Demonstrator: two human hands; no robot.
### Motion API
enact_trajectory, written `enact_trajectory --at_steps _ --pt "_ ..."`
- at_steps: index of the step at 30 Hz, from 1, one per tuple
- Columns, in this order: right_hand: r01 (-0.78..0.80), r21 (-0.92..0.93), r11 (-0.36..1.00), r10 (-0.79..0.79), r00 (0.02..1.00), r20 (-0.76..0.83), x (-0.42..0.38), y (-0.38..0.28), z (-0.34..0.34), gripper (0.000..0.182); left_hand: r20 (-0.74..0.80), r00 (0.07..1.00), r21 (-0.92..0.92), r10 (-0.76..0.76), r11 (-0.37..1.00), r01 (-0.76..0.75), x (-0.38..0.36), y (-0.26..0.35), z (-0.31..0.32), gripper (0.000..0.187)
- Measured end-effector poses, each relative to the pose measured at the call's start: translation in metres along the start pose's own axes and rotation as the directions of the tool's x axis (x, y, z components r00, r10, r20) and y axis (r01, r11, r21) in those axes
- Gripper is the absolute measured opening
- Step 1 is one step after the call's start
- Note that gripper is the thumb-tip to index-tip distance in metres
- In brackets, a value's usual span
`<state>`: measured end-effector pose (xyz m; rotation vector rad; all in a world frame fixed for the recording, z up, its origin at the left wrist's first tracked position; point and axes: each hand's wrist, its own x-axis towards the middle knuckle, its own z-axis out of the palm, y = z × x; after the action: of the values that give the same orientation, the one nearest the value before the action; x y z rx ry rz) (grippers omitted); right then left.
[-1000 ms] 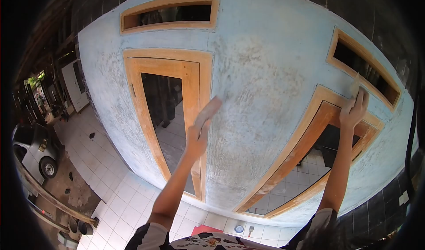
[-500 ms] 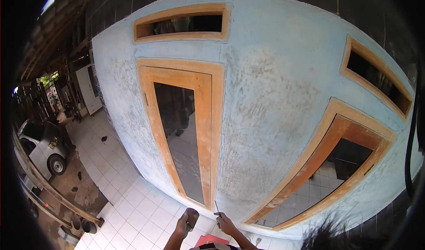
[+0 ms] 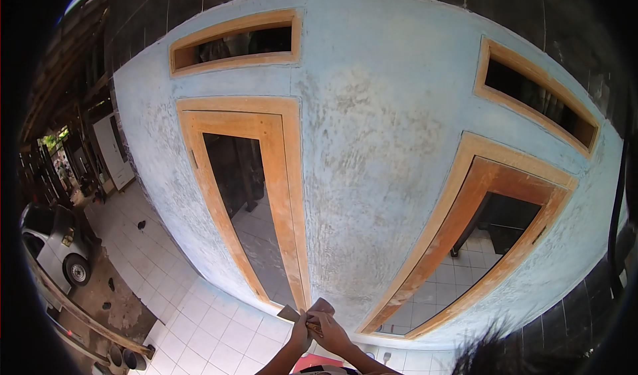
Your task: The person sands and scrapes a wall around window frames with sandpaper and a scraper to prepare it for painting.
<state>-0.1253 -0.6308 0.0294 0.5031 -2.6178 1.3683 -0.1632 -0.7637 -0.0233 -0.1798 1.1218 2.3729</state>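
Note:
My left hand (image 3: 301, 332) and my right hand (image 3: 327, 330) are close together low in the view, in front of the bottom of the left window frame, fingers closed. A flat brown piece (image 3: 323, 306), rounded at the end, sticks up from between them, on the left hand's side of the grip. My right hand grips a scraper; its thin, flat blade (image 3: 288, 314) points left past my left hand. The two held things cross in this view, and the fingers hide their middles. I cannot tell what kind of thing the brown piece is.
A light-blue wall (image 3: 372, 176) with grey patches rises ahead, with an orange-wood framed left window (image 3: 274, 176) and right window (image 3: 432, 242). On the white tiles (image 3: 226, 328) lie a red item (image 3: 309, 360) and a small flat tool (image 3: 387, 357). A car (image 3: 56, 245) stands left.
My hands have come together from apart, and the held scraper and brown piece now cross. The scraper has turned from upright to pointing left. The view has shifted slightly right.

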Motion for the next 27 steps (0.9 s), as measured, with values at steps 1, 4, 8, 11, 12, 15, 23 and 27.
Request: enact_trajectory --at_steps 1,4,8,11,12,15,23,27 --pt "0.063 -0.129 0.99 -0.073 0.994 -0.076 -0.004 -0.008 -0.012 0.076 -0.019 1.0 -0.052 -0.025 0.998 0.024 0.004 -0.009 -0.006 0.062" --pt "0.045 -0.201 0.979 -0.103 0.952 -0.288 -0.011 -0.015 -0.042 0.087 0.05 0.993 -0.053 -0.104 0.993 0.107 -0.014 0.006 0.018 0.063" --pt "-0.096 0.061 0.993 0.106 0.975 -0.194 -0.016 0.027 -0.07 0.063 0.109 0.99 0.021 -0.087 0.996 0.085 -0.003 -0.016 0.004 0.065" --pt "-0.142 0.269 0.953 0.117 0.987 0.107 -0.013 0.028 -0.077 0.038 0.046 0.997 0.203 -0.056 0.978 0.045 0.005 -0.023 0.0 0.067" --pt "-0.168 0.201 0.965 0.148 0.983 0.111 -0.011 0.029 -0.08 0.033 -0.051 0.996 0.374 0.07 0.926 -0.046 0.002 -0.019 0.005 0.065" --pt "-0.154 0.083 0.985 0.145 0.984 0.107 -0.003 0.025 -0.091 0.024 -0.065 0.978 0.633 0.2 0.766 -0.115 -0.006 0.017 0.023 0.061" --pt "0.05 0.177 0.983 -0.013 0.979 -0.206 0.067 -0.001 -0.17 0.011 0.403 0.901 0.57 0.162 0.725 -0.386 0.006 0.159 0.088 0.056" --pt "0.241 0.162 0.957 -0.144 0.878 -0.456 0.103 -0.036 -0.202 0.014 0.336 0.85 0.604 0.406 0.599 -0.525 0.001 0.219 0.136 0.059"
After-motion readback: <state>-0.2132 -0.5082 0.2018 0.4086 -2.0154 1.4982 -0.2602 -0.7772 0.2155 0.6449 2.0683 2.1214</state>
